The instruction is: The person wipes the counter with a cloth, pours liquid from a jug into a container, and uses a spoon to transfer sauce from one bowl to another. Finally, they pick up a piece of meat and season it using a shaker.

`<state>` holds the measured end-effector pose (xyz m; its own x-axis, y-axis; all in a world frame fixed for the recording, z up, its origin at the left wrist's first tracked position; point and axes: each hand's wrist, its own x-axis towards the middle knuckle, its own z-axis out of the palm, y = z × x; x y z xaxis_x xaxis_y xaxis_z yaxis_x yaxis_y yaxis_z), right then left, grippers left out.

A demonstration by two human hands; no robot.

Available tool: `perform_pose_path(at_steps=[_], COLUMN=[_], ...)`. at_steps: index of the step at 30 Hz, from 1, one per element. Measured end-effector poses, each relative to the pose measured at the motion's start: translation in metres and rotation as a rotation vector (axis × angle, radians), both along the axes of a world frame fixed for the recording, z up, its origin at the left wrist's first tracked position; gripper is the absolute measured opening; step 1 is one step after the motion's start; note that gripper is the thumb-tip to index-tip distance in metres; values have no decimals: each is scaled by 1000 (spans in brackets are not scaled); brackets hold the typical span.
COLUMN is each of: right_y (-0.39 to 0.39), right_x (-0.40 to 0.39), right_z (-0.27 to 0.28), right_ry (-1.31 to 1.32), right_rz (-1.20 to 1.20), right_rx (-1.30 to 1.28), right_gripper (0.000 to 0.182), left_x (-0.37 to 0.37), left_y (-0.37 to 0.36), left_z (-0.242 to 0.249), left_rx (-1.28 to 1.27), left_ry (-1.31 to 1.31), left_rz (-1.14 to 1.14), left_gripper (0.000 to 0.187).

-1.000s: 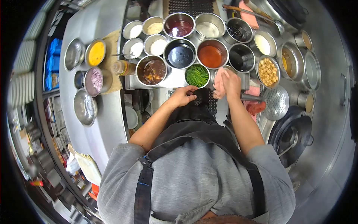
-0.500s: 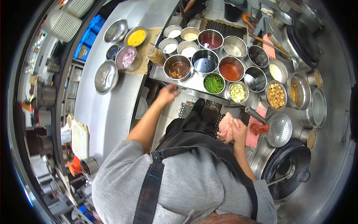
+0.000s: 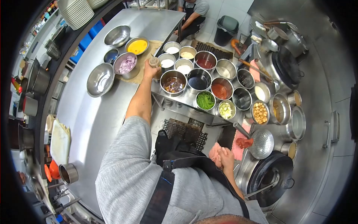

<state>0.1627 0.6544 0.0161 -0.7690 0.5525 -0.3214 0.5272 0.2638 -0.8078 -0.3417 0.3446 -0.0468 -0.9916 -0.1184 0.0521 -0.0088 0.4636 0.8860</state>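
Note:
My left hand (image 3: 150, 71) is closed around a bottle (image 3: 154, 62) with a pale top, at the left end of the row of metal pots. Just right of it stands a pot of dark brown sauce (image 3: 173, 84); behind that hand, a bowl holds sliced purple onion (image 3: 127, 64). Close to my apron, my right hand (image 3: 226, 157) grips a crumpled pink cloth (image 3: 214, 152). A perforated strainer (image 3: 261, 144) lies to the right of that hand, its handle wrapped in reddish cloth (image 3: 244, 142).
Pots hold chopped greens (image 3: 205, 100), pale green cubes (image 3: 226, 110), red sauce (image 3: 221, 91) and browned cubes (image 3: 260, 112). A blackened wok (image 3: 269, 179) with a ladle sits at lower right. Another person (image 3: 194, 16) crouches beyond the steel counter (image 3: 89, 123), near a bin (image 3: 226, 30).
My left hand has reached forward from the table's front edge and taken hold of the bottle. My right hand still grips the pink cloth. The camera view has shifted.

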Motion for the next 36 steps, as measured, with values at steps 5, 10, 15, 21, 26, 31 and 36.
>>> perform_pose_path(at_steps=[5, 10, 15, 21, 26, 31, 36], right_y=[-14, -45, -77, -161, -234, -306, -361], right_x=[10, -25, -69, -169, -238, -282, -322], right_z=[-7, 13, -4, 43, 78, 86, 96], right_ry=[-97, -92, -75, 116, 371, 562, 663], right_rz=[-11, 6, 134, 465, 759, 977, 1116], right_rx=[19, 83, 118, 145, -3, -156, -236], right_gripper=[25, 26, 27, 29, 26, 27, 29], left_x=[10, 45, 63, 114, 223, 256, 252], left_y=[-6, -29, -42, -85, -148, -199, -244], left_z=[-11, 4, 6, 4, 69, 90, 121], left_rx=[7, -18, -43, -57, 797, 872, 756], left_ry=[75, 163, 60, -108, -550, -553, -136], left_rz=[57, -52, -196, -200, -601, -463, -67], left_gripper=[82, 70, 72, 99, 72, 50, 39])
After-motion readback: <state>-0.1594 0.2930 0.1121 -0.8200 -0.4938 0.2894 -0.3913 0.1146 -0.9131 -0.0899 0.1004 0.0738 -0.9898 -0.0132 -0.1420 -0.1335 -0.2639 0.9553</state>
